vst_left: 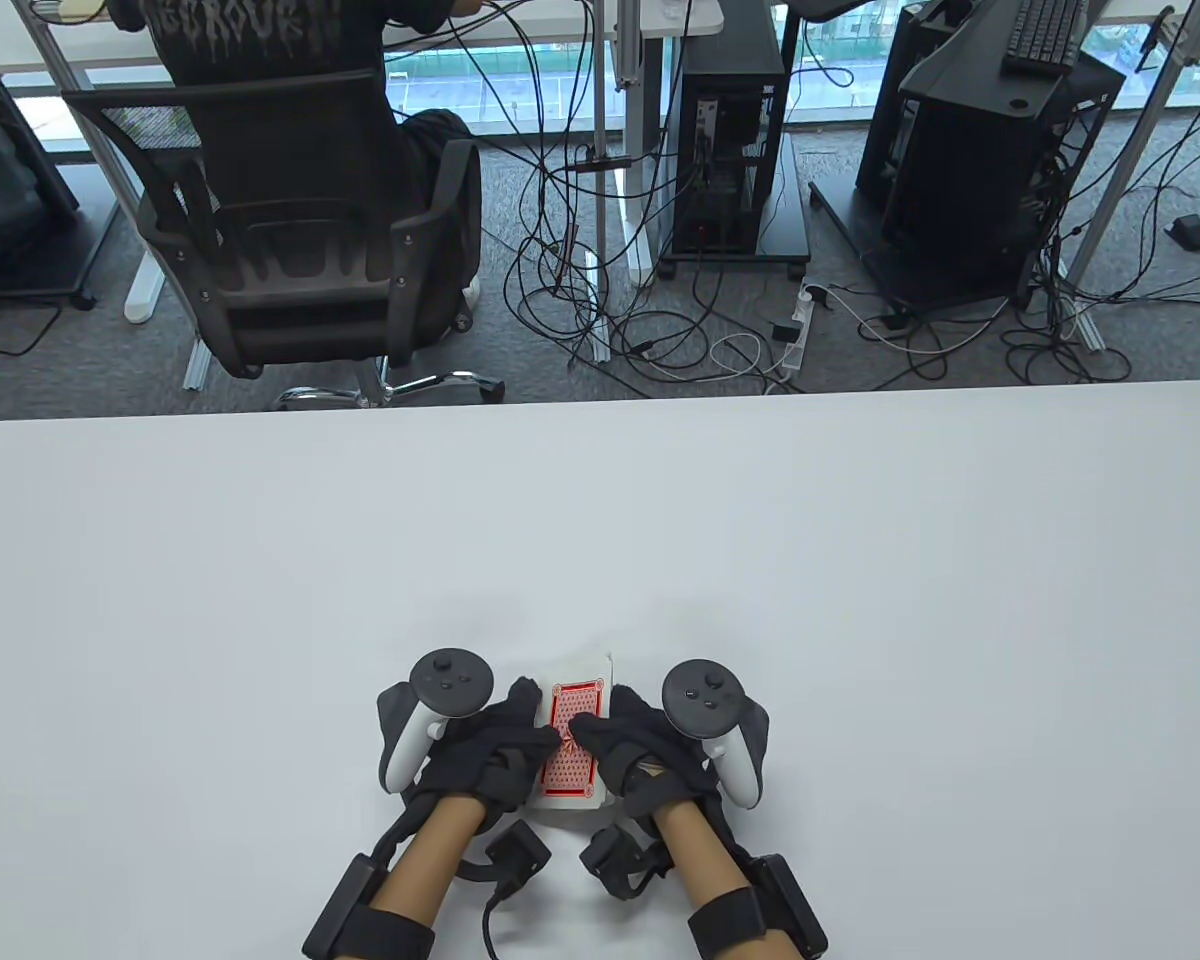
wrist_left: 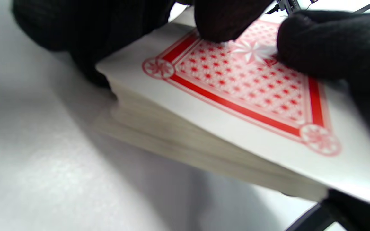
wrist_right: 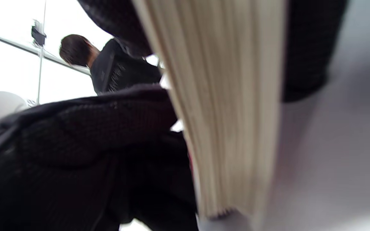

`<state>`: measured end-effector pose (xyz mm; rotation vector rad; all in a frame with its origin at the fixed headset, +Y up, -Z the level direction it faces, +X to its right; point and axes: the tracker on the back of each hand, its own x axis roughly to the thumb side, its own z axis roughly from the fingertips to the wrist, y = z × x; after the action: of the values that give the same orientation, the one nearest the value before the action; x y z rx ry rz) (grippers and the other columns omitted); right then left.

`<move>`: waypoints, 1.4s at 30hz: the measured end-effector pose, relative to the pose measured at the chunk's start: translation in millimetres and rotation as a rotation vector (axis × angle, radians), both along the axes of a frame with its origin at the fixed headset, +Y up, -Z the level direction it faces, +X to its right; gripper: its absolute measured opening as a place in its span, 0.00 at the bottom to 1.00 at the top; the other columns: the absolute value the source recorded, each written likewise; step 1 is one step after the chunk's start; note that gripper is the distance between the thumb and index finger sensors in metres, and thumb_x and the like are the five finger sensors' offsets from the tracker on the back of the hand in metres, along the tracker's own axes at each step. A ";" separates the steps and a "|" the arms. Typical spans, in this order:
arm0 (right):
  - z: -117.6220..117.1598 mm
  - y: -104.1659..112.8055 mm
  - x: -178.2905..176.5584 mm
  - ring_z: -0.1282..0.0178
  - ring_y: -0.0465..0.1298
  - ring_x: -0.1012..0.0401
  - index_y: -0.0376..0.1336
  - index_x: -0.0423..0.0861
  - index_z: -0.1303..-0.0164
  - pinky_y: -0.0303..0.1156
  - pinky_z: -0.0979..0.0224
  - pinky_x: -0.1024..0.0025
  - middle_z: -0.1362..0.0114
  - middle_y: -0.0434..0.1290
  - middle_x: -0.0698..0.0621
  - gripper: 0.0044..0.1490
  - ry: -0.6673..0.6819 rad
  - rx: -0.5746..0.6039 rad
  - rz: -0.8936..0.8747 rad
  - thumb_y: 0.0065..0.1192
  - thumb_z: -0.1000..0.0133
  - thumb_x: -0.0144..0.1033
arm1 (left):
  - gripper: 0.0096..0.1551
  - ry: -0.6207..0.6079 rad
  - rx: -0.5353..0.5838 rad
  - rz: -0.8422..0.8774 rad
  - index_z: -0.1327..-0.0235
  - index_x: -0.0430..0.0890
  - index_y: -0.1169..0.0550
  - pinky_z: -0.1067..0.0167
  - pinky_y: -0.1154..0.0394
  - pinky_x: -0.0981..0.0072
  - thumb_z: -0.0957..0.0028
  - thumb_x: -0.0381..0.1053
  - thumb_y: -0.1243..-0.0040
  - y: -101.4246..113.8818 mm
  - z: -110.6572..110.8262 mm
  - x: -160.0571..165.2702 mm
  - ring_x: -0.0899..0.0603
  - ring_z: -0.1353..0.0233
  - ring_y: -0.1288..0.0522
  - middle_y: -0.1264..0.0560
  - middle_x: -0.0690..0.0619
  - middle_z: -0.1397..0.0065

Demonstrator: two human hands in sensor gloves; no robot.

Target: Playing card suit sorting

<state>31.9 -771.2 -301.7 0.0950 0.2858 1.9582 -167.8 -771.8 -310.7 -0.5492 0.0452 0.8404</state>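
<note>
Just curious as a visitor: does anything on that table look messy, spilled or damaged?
Nothing stands out. The deck of cards is a neat face-down stack, held between the left hand and right hand near the front of the table.

The table view looks down from above the person's near edge across the white bench (vst_left: pixel 600 520) toward the office beyond. The left wrist view sits very close, facing the red back of the deck (wrist_left: pixel 246 86). The right wrist view, tipped sideways, presses against the deck's edge. All three share that deck.
</note>
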 end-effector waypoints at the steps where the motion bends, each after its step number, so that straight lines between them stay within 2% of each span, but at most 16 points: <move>1: 0.8 7.1 0.1 0.62 0.79 0.42 0.51 0.14 0.38 0.82 0.64 0.65 0.47 0.70 0.23 0.38 0.021 0.039 0.058 0.57 0.40 0.30 | 0.40 0.002 0.027 0.004 0.26 0.41 0.44 0.58 0.20 0.56 0.43 0.52 0.40 5.4 0.8 -1.1 0.35 0.49 0.19 0.30 0.34 0.38; 5: 8.3 52.5 -0.6 0.64 0.79 0.42 0.53 0.15 0.39 0.81 0.66 0.66 0.48 0.71 0.24 0.37 -0.061 0.345 0.211 0.58 0.41 0.30 | 0.36 0.040 0.256 -0.025 0.23 0.51 0.40 0.52 0.21 0.56 0.42 0.58 0.41 54.8 8.3 -4.3 0.33 0.41 0.23 0.34 0.38 0.29; 9: 20.4 89.5 -1.0 0.63 0.79 0.42 0.53 0.16 0.38 0.81 0.66 0.66 0.47 0.71 0.24 0.37 -0.098 0.595 0.347 0.59 0.41 0.31 | 0.37 0.003 0.411 0.230 0.23 0.56 0.37 0.45 0.24 0.49 0.44 0.68 0.49 75.0 17.0 2.3 0.27 0.33 0.31 0.42 0.39 0.22; 10: 24.4 97.0 -1.9 0.63 0.79 0.42 0.54 0.16 0.38 0.81 0.66 0.65 0.47 0.71 0.24 0.37 -0.112 0.643 0.354 0.59 0.41 0.30 | 0.39 -0.022 0.366 0.321 0.22 0.54 0.38 0.43 0.27 0.43 0.44 0.70 0.50 71.7 16.7 4.9 0.24 0.30 0.35 0.45 0.39 0.20; 11: 28.7 103.6 -4.1 0.64 0.79 0.42 0.54 0.16 0.38 0.81 0.66 0.65 0.47 0.71 0.24 0.37 -0.114 0.691 0.366 0.59 0.41 0.30 | 0.43 -0.072 0.233 0.463 0.20 0.56 0.44 0.39 0.32 0.37 0.44 0.72 0.51 63.1 17.4 9.5 0.22 0.27 0.42 0.50 0.39 0.19; 12: 31.4 106.5 -5.9 0.63 0.79 0.41 0.53 0.16 0.38 0.81 0.65 0.65 0.47 0.71 0.24 0.37 -0.119 0.711 0.384 0.59 0.41 0.30 | 0.46 -0.123 0.145 0.585 0.21 0.60 0.53 0.36 0.37 0.33 0.44 0.75 0.52 56.5 17.5 13.8 0.22 0.24 0.49 0.57 0.40 0.18; 13: 35.7 109.0 -9.1 0.63 0.79 0.41 0.53 0.16 0.37 0.81 0.65 0.64 0.47 0.70 0.24 0.37 -0.122 0.747 0.422 0.58 0.41 0.31 | 0.50 -0.223 0.017 0.826 0.23 0.63 0.62 0.34 0.43 0.29 0.43 0.77 0.52 46.3 17.8 22.7 0.22 0.22 0.58 0.67 0.41 0.19; 15: 40.2 111.3 -14.3 0.62 0.78 0.39 0.52 0.16 0.36 0.80 0.63 0.63 0.45 0.69 0.22 0.38 -0.089 0.780 0.477 0.56 0.39 0.32 | 0.56 -0.315 -0.126 1.139 0.30 0.65 0.71 0.32 0.62 0.24 0.43 0.75 0.47 35.2 17.3 34.1 0.25 0.26 0.80 0.83 0.47 0.27; 16: 41.4 111.6 -15.6 0.62 0.77 0.38 0.52 0.17 0.35 0.80 0.63 0.63 0.45 0.69 0.21 0.39 -0.079 0.779 0.473 0.56 0.39 0.34 | 0.58 -0.330 -0.132 1.158 0.32 0.67 0.73 0.31 0.64 0.25 0.44 0.77 0.46 31.6 16.9 35.5 0.27 0.26 0.82 0.85 0.49 0.28; 18: 43.1 110.7 -19.4 0.59 0.75 0.34 0.51 0.17 0.32 0.79 0.60 0.60 0.42 0.66 0.17 0.45 -0.017 0.761 0.415 0.57 0.38 0.41 | 0.61 -0.360 -0.042 1.125 0.32 0.64 0.76 0.29 0.58 0.27 0.46 0.81 0.48 24.7 12.8 35.3 0.25 0.25 0.78 0.84 0.46 0.26; 21: 42.5 106.7 -22.3 0.58 0.73 0.30 0.52 0.16 0.31 0.79 0.57 0.58 0.41 0.63 0.13 0.44 0.036 0.705 0.326 0.54 0.37 0.42 | 0.65 -0.327 0.048 1.170 0.28 0.62 0.74 0.29 0.50 0.27 0.49 0.84 0.46 22.6 9.6 29.0 0.23 0.23 0.72 0.78 0.44 0.21; 26: 42.4 107.0 -21.0 0.52 0.67 0.27 0.54 0.22 0.28 0.76 0.51 0.54 0.35 0.59 0.15 0.36 0.073 0.647 0.104 0.50 0.36 0.33 | 0.58 -0.184 0.092 1.310 0.21 0.66 0.60 0.32 0.39 0.30 0.46 0.74 0.35 12.2 5.8 15.1 0.25 0.17 0.58 0.63 0.46 0.14; 32: 47.8 115.3 -23.5 0.47 0.66 0.29 0.53 0.24 0.26 0.77 0.51 0.55 0.32 0.59 0.19 0.35 0.108 0.656 0.098 0.50 0.38 0.29 | 0.43 -0.073 0.129 1.326 0.23 0.67 0.50 0.37 0.26 0.39 0.40 0.55 0.34 9.6 4.8 10.2 0.30 0.18 0.41 0.48 0.50 0.15; 36: 41.7 113.7 -18.7 0.45 0.66 0.31 0.49 0.23 0.26 0.76 0.49 0.53 0.30 0.57 0.20 0.38 0.153 0.570 0.087 0.52 0.37 0.31 | 0.39 -0.002 0.138 1.303 0.23 0.65 0.46 0.41 0.22 0.41 0.38 0.53 0.36 4.3 5.9 7.4 0.30 0.20 0.35 0.42 0.50 0.17; 39: 39.8 118.5 -3.8 0.48 0.69 0.33 0.49 0.22 0.26 0.75 0.50 0.54 0.32 0.60 0.21 0.40 0.013 0.628 0.077 0.55 0.37 0.33 | 0.38 -0.028 0.102 1.376 0.22 0.63 0.46 0.43 0.21 0.43 0.37 0.54 0.37 6.4 5.7 9.4 0.30 0.21 0.33 0.41 0.49 0.17; 42: 35.4 124.2 14.0 0.45 0.66 0.30 0.46 0.21 0.25 0.73 0.46 0.50 0.30 0.57 0.20 0.47 -0.048 0.686 0.231 0.59 0.38 0.39 | 0.37 -0.060 0.095 1.423 0.22 0.63 0.45 0.44 0.20 0.44 0.37 0.54 0.37 12.1 6.1 9.7 0.30 0.22 0.32 0.41 0.49 0.17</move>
<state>45.9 -647.0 -266.3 0.4752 -0.4358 2.2083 -158.1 -759.7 -304.6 -0.4678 -0.4960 2.1888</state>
